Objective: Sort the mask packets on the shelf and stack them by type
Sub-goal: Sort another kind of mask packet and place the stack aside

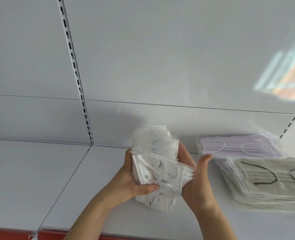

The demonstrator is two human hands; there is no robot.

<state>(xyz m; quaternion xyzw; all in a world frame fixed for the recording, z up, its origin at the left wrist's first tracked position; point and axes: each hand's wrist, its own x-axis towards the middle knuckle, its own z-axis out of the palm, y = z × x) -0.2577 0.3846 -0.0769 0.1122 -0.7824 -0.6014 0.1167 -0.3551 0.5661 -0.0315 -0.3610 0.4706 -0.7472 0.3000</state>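
Note:
A bundle of white patterned mask packets [160, 163] in clear wrappers is held just above the white shelf [31, 170]. My left hand [134, 181] grips the bundle's left side, thumb curled over its front. My right hand [195, 177] cups the right side and back of the bundle, thumb raised. To the right on the shelf lies a stack of lilac mask packets [238, 146]. In front of that lies a stack of grey mask packets [267, 181] with dark ear loops.
The shelf's white back panel has slotted uprights [77, 80] at left and one at the far right [293, 118]. A seam [63, 186] splits the shelf into two boards. A red strip [10, 233] runs along the front edge.

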